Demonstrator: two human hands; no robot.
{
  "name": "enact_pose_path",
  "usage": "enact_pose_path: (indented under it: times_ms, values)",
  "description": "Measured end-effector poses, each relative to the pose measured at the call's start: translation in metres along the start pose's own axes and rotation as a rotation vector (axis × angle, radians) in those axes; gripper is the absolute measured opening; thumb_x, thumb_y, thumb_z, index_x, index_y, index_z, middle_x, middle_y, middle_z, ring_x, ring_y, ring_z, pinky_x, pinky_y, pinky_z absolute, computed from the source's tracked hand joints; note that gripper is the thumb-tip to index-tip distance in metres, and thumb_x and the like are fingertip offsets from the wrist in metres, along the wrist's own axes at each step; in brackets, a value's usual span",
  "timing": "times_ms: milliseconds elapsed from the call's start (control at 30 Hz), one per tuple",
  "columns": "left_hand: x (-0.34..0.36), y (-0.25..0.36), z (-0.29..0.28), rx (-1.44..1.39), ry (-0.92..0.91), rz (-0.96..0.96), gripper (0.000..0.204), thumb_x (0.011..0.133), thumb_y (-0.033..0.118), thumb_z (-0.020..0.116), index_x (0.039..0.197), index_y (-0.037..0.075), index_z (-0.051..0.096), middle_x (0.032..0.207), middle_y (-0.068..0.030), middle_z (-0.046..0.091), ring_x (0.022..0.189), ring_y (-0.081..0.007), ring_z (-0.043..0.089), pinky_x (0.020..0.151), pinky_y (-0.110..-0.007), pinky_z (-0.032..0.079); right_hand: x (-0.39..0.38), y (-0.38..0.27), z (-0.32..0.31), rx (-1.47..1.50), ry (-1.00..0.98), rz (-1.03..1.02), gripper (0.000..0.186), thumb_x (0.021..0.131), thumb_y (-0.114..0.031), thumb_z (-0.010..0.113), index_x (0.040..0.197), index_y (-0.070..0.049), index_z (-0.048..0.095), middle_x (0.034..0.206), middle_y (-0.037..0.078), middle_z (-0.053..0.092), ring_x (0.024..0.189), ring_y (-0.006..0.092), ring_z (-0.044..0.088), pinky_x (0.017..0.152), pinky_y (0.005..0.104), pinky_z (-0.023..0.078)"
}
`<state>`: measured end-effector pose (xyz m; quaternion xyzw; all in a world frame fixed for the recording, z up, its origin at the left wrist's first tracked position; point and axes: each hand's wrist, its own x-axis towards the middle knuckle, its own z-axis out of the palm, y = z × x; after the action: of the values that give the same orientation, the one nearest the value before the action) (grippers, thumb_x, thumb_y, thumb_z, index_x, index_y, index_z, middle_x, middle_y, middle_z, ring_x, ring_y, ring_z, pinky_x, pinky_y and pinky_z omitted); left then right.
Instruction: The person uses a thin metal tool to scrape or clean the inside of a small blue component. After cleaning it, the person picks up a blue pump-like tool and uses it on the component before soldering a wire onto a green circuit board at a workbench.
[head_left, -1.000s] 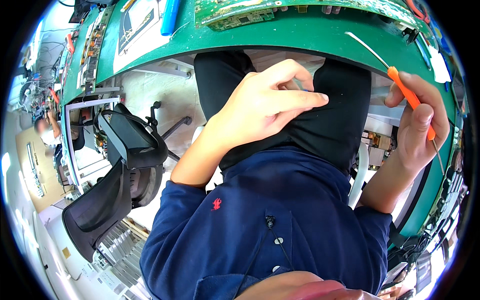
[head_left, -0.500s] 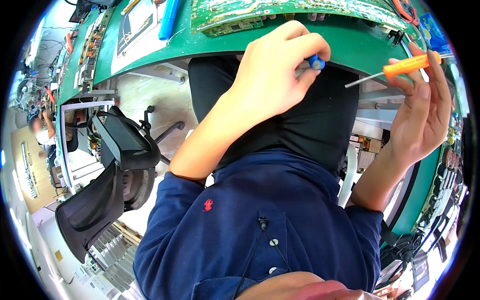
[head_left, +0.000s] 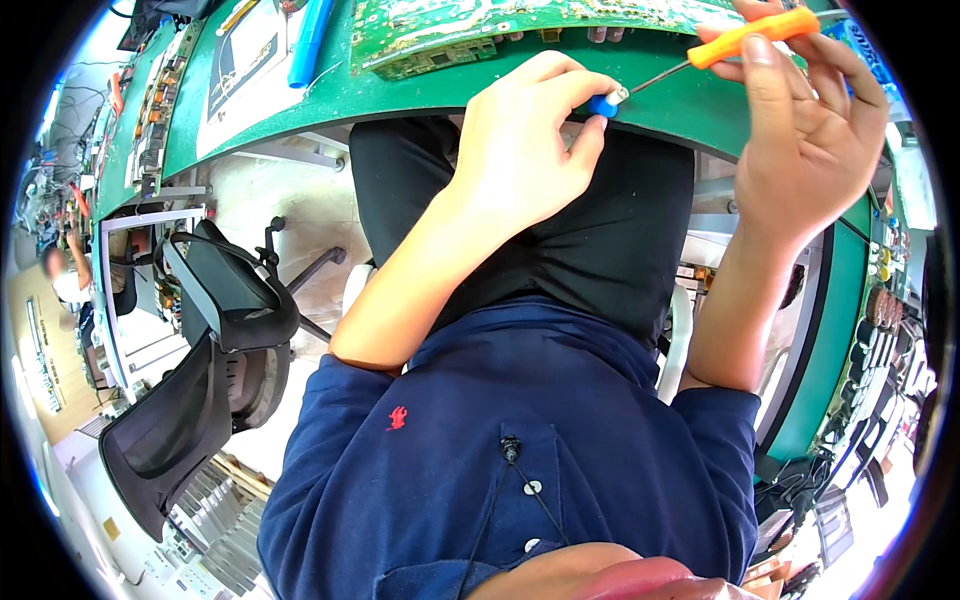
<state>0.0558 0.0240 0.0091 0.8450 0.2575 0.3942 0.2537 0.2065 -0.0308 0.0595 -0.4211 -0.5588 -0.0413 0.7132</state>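
Between the thumb and forefinger of my left hand is a small blue cylindrical part with a pale, shiny end; its exact kind cannot be made out. My right hand grips an orange-handled screwdriver, fingers around the handle. The thin metal shaft slants down to the left, and its tip meets or nearly meets the pale end of the blue part. Both hands are raised over the front edge of the green table, above my lap.
A large green circuit board lies on the table beyond my hands. Left of it are a blue tube-like object and a printed sheet. A black office chair stands at left; another person sits farther off.
My right hand has moved up and left, bringing the screwdriver tip to the blue part. My left hand has turned the part so its pale end faces the tip.
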Motion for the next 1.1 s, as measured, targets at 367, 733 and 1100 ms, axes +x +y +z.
enact_pose_path:
  times_ms: [367, 733, 1100]
  values:
    - [-0.007, -0.007, -0.002, 0.02, 0.04, 0.024, 0.023, 0.072, 0.003, 0.067, 0.095, 0.004, 0.066, 0.082, -0.0049, 0.06, 0.054, -0.0153, 0.05, 0.051, -0.025, 0.041, 0.0, 0.006, 0.012, 0.014, -0.119, -0.02, 0.03, 0.085, 0.012, 0.05, 0.111, 0.0, 0.039, 0.103, 0.017, 0.058, 0.091, 0.0188, 0.065, 0.077, 0.0279, 0.057]
    - [-0.006, -0.007, 0.0, 0.002, 0.052, 0.04, 0.021, 0.074, 0.004, 0.067, 0.094, 0.004, 0.066, 0.087, -0.006, 0.062, 0.062, -0.019, 0.057, 0.056, -0.026, 0.047, 0.003, 0.001, 0.013, 0.009, -0.138, -0.029, 0.027, 0.086, 0.011, 0.05, 0.108, 0.0, 0.04, 0.1, 0.017, 0.059, 0.083, 0.0185, 0.066, 0.074, 0.0277, 0.056]
    - [-0.006, -0.006, -0.001, -0.002, 0.056, 0.041, 0.021, 0.073, 0.005, 0.068, 0.094, 0.004, 0.066, 0.087, -0.006, 0.062, 0.065, -0.0208, 0.059, 0.057, -0.028, 0.048, 0.004, -0.008, 0.011, -0.005, -0.293, 0.081, 0.032, 0.085, 0.01, 0.057, 0.111, 0.004, 0.039, 0.104, 0.028, 0.062, 0.088, 0.0295, 0.068, 0.078, 0.0319, 0.056]
